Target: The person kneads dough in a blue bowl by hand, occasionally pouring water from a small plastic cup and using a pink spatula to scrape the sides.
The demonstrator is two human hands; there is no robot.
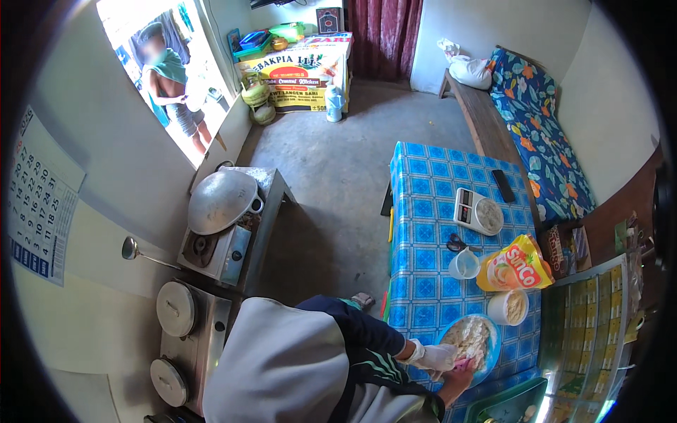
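A blue bowl (pixel 496 347) of white flour-like mix (pixel 471 338) stands at the near edge of the table. My left hand (pixel 435 357), in a whitish glove, is at the bowl's near rim, fingers bunched; what they hold, if anything, is hidden. Just below it my bare right hand (pixel 458 381) closes on a small pink object (pixel 462 364), whose kind is too small to tell. Close to the bowl are a white tub (pixel 499 308) of pale powder, a yellow pouch (pixel 516 264), and a clear plastic cup (pixel 463 265).
A kitchen scale (pixel 465 208), scissors (pixel 457 243) and a phone (pixel 503 186) lie farther along the blue checked tablecloth (pixel 425 225). A green tray (pixel 486 409) sits nearest. Behind me are a stove (pixel 229 257) with a wok (pixel 224 201) and lidded pots (pixel 175 308). Another person (pixel 169 84) stands outside the doorway.
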